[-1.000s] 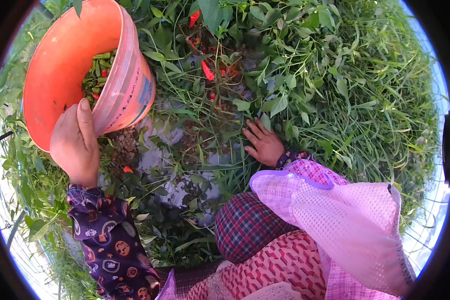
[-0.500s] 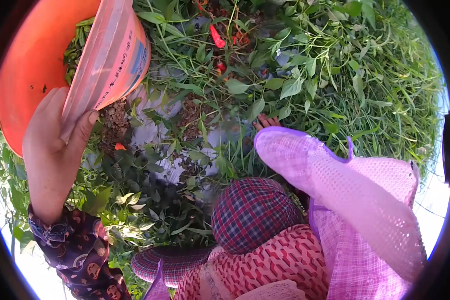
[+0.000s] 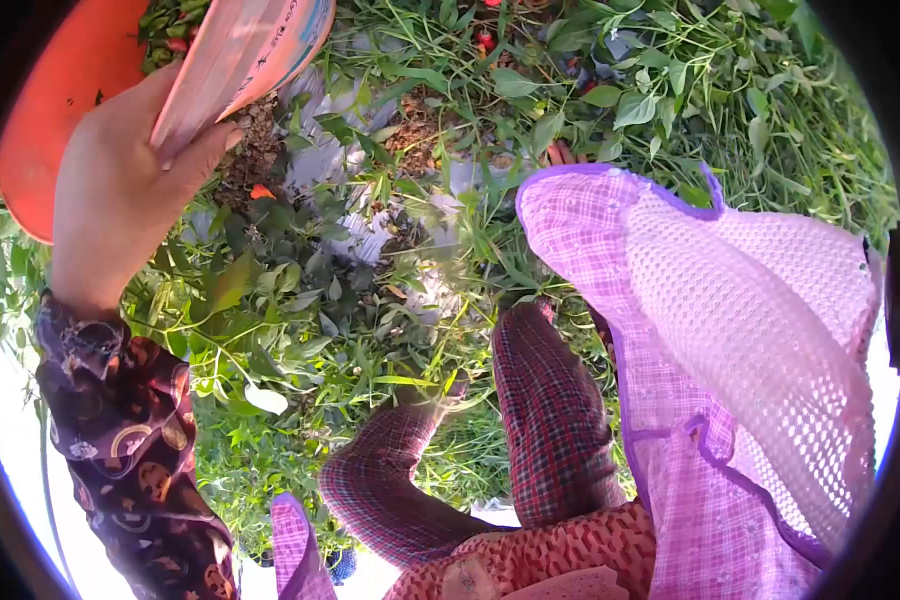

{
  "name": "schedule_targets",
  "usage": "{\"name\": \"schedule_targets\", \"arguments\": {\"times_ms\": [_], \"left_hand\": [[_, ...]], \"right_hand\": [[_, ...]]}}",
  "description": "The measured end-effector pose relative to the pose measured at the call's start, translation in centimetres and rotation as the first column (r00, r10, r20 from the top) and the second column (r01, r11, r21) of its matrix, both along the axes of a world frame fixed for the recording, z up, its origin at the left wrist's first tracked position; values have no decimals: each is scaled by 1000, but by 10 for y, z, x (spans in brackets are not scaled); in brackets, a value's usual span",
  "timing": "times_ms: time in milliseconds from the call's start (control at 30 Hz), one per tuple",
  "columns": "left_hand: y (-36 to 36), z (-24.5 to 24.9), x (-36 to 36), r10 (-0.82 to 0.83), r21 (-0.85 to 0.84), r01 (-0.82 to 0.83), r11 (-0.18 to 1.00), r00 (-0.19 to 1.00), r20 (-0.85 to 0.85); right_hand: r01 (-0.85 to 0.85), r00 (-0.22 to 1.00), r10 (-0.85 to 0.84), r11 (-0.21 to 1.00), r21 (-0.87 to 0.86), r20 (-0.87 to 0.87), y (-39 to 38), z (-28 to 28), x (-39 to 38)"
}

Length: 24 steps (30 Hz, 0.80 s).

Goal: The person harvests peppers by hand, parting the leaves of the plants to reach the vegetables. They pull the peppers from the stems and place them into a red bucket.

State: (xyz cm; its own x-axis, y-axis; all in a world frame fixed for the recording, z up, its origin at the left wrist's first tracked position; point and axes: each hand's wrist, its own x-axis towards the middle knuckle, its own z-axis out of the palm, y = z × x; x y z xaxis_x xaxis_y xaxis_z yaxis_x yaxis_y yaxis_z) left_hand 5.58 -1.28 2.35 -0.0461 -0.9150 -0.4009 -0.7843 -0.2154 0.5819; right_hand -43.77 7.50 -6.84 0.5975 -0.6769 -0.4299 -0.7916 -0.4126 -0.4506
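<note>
Orange plastic bucket [image 3: 55, 120] of green and red chillies [image 3: 170, 18] tilted at upper left above leafy plants [image 3: 300, 290], our left hand [image 3: 120, 195] clamped on its rim, our right hand [image 3: 559, 153] mostly hidden behind pink mesh cloth [image 3: 740, 300], its grip we cannot tell

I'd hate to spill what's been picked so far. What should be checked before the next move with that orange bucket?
1. Grip on the bucket: ok. The left hand clamps the rim of the orange bucket, thumb on the outer wall.
2. Load contained: ok. The chillies lie inside, none on the rim.
3. Bucket level: not ok. It looks tipped, with its opening turned sideways.
4. Other hand free: cannot tell. The right hand shows only its fingertips past the pink mesh cloth.
5. Footing: cannot tell. The checked trousers end among plants, which hide the feet.
</note>
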Motion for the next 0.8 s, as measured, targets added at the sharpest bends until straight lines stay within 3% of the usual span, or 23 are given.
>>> {"name": "schedule_targets", "arguments": {"times_ms": [67,367,467,633,700,733,767,800], "left_hand": [[-9,14,-7,-167,89,146,985,937,308],[-9,19,2,-189,194,141,971,948,258],[-10,30,-3,-180,240,113,964,942,282],[-3,22,-1,-233,156,191,969,915,330],[-2,20,-3,-263,157,218,963,889,374],[0,18,-2,-282,139,246,959,869,407],[1,17,-2,-288,137,254,957,868,405],[1,17,-2,-294,158,250,955,865,407]], "right_hand": [[-6,1000,7,997,80,-12,27,28,8],[-13,997,35,951,310,-64,78,149,38],[9,997,17,937,350,-71,73,196,39],[33,998,-7,919,394,-69,32,275,27],[-53,992,93,925,375,-90,11,292,25],[325,944,-323,878,351,-66,60,254,14],[333,941,-330,876,349,-69,48,255,17],[162,986,-132,896,412,-101,28,256,23]]}}
